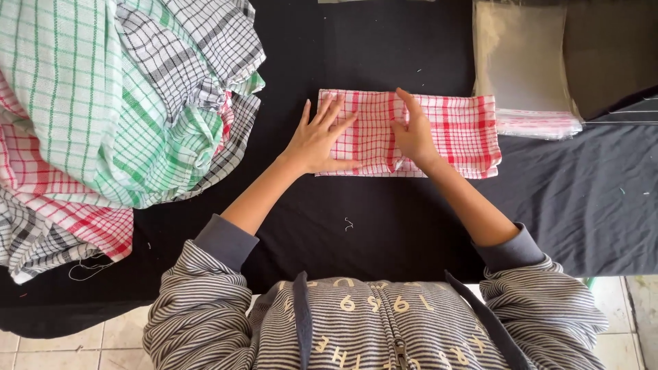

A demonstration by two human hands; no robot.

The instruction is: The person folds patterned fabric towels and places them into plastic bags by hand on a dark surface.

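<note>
Nearest me, my striped sleeves (205,308) reach out over the black cloth (384,226). Beyond them, my left hand (321,140) lies flat with fingers spread on the left part of the folded red-checked towel (452,133), gripping nothing; my right hand (413,133) presses its middle, fingers extended, pinching nothing I can see. I judge I'm smoothing a fold; next comes an even crease. Farther right lie clear bags (528,75); left, a heap of checked towels (103,103).
</note>
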